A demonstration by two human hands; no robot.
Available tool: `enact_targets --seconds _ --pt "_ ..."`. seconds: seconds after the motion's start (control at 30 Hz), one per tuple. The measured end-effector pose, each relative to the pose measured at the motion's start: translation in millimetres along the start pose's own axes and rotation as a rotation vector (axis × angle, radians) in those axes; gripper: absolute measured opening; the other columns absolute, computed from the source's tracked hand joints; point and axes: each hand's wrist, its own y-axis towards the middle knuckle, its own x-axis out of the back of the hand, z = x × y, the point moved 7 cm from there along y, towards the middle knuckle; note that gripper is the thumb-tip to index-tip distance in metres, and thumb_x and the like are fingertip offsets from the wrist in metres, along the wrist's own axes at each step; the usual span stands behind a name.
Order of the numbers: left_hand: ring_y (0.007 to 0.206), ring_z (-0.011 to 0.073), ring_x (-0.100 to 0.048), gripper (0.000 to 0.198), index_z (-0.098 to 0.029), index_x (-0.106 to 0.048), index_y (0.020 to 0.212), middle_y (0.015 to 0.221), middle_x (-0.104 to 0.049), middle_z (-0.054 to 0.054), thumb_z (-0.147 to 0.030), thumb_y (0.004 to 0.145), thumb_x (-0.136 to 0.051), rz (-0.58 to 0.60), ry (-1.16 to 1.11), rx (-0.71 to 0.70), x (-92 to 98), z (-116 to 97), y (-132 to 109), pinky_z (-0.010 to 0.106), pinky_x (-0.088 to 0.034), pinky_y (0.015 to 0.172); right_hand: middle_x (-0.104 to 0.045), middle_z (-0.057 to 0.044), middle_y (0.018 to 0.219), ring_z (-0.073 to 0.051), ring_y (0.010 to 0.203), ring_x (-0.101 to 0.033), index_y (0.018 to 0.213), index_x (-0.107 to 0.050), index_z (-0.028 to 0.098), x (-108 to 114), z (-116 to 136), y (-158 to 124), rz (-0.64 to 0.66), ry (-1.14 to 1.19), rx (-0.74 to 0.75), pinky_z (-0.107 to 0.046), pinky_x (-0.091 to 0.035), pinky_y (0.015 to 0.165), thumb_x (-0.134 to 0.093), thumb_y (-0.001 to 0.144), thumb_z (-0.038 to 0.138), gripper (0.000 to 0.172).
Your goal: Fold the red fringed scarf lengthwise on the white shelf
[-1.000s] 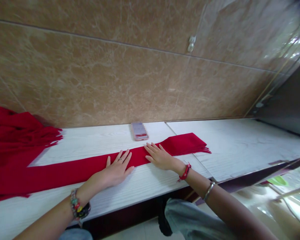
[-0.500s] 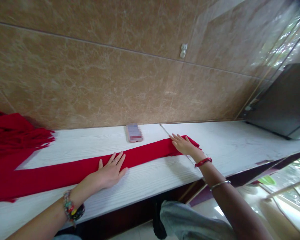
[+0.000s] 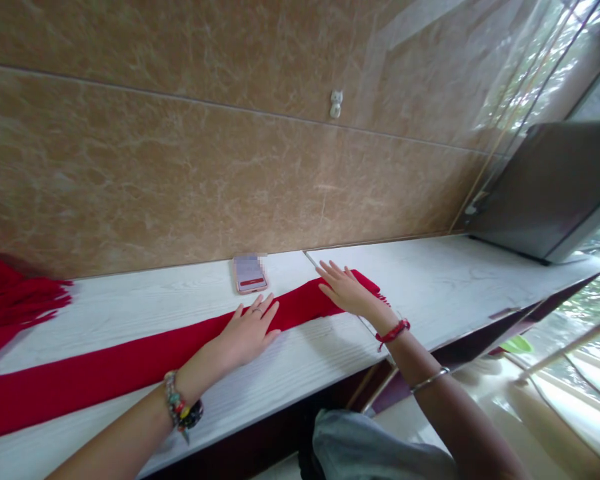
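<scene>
A long red scarf (image 3: 115, 365), folded into a narrow strip, runs across the white counter (image 3: 300, 367). Its right end has a fringe, and at the far left more of the red cloth lies bunched with its tassels loose. My left hand (image 3: 250, 331) rests flat on the strip near the middle, fingers spread, a ring on one finger. Farther right, my right hand (image 3: 347, 290) lies palm down over the strip close to its fringed end, fingers stretched out. Neither hand grips the cloth.
A phone (image 3: 251, 274) lies on the counter behind my left hand, by the brown tiled wall (image 3: 180, 180). A small white fixture (image 3: 336, 105) is on the wall. At the right stands a large grey box-like object (image 3: 545, 190). A green item (image 3: 517, 345) is beyond the counter.
My left hand has slid right along the strip, nearer to my right hand. The view has shifted somewhat to the right. Both hands remain spread on the cloth.
</scene>
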Motion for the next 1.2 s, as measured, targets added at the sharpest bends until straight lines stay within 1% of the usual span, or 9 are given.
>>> enact_targets --seconds 0.13,0.27,0.4,0.5,0.6,0.73,0.87,1.03,1.2 --pt "0.131 0.0231 -0.015 0.052 -0.015 -0.024 0.137 0.144 -0.016 0.010 -0.033 0.089 -0.033 0.038 -0.035 -0.116 -11.4 -14.9 13.2 0.043 -0.020 0.103 -0.037 -0.010 0.136 -0.021 0.126 -0.030 0.129 -0.040 0.018 -13.0 33.4 -7.8 0.119 0.081 0.247 -0.044 -0.026 0.102 -0.036 0.088 0.035 0.045" --pt "0.132 0.0212 -0.011 0.053 -0.018 -0.021 0.138 0.144 -0.013 0.007 -0.038 0.090 -0.030 0.149 -0.162 -0.156 -20.0 -10.4 12.2 0.041 -0.017 0.104 -0.039 -0.010 0.135 -0.024 0.126 -0.030 0.127 -0.044 0.016 -17.0 35.7 -18.6 0.152 0.010 0.273 -0.047 -0.025 0.102 -0.042 0.087 0.032 0.043" --pt "0.132 0.0174 -0.010 0.052 -0.017 -0.021 0.138 0.145 -0.011 0.007 -0.037 0.090 -0.028 0.185 -0.189 -0.138 -8.2 18.3 4.4 0.032 -0.015 0.105 -0.041 -0.011 0.133 -0.025 0.126 -0.030 0.124 -0.047 0.014 -6.7 52.1 -21.6 0.108 -0.001 0.306 -0.047 -0.025 0.102 -0.044 0.086 0.031 0.042" --pt "0.132 0.0189 -0.012 0.050 -0.015 -0.024 0.137 0.144 -0.012 0.010 -0.032 0.090 -0.029 0.154 -0.107 -0.015 3.5 55.8 -6.3 0.034 -0.014 0.105 -0.043 -0.011 0.131 -0.023 0.125 -0.032 0.123 -0.048 0.012 -2.3 87.4 -21.9 0.082 0.042 0.400 -0.043 -0.025 0.104 -0.043 0.087 0.028 0.040" --pt "0.132 0.0202 -0.013 0.051 -0.014 -0.025 0.136 0.144 -0.013 0.011 -0.029 0.088 -0.032 0.174 -0.068 0.075 4.4 84.1 -24.2 0.034 -0.016 0.105 -0.043 -0.013 0.131 -0.022 0.124 -0.034 0.126 -0.044 0.008 -7.3 129.9 -21.1 0.081 0.097 0.484 -0.039 -0.028 0.104 -0.042 0.087 0.027 0.043" --pt "0.131 0.0192 -0.015 0.054 -0.014 -0.024 0.137 0.143 -0.014 0.011 -0.028 0.086 -0.037 0.238 -0.089 0.074 -8.2 98.8 -50.9 0.031 -0.017 0.105 -0.043 -0.014 0.131 -0.023 0.123 -0.035 0.126 -0.043 0.006 -15.7 175.3 -14.9 0.043 0.127 0.544 -0.036 -0.030 0.103 -0.043 0.087 0.025 0.044" --pt "0.131 0.0201 -0.016 0.055 -0.016 -0.025 0.136 0.143 -0.016 0.011 -0.028 0.085 -0.040 0.203 -0.127 0.091 -19.1 115.5 -71.9 0.032 -0.018 0.104 -0.053 -0.012 0.120 -0.021 0.111 -0.047 0.114 -0.053 0.010 -13.7 204.5 -5.9 -0.001 0.105 0.590 -0.032 -0.040 0.093 -0.046 0.085 0.020 0.032" --pt "0.131 0.0231 -0.015 0.052 -0.022 -0.028 0.135 0.144 -0.015 0.010 -0.033 0.086 -0.038 0.184 -0.159 0.145 -26.8 138.8 -92.4 0.036 -0.020 0.103 -0.060 -0.007 0.088 -0.018 0.083 -0.057 0.092 -0.058 0.013 -9.8 229.0 -0.6 0.001 -0.077 0.689 -0.029 -0.047 0.066 -0.046 0.083 0.010 0.016" --pt "0.131 0.0230 -0.016 0.048 -0.022 -0.033 0.133 0.143 -0.019 0.007 -0.030 0.086 -0.038 0.164 -0.170 0.128 -24.1 142.8 -103.5 0.038 -0.021 0.103 -0.059 -0.005 0.080 -0.016 0.072 -0.055 0.101 -0.053 0.012 -8.3 241.6 -1.8 -0.040 -0.154 0.788 -0.027 -0.041 0.059 -0.042 0.084 0.007 0.020"
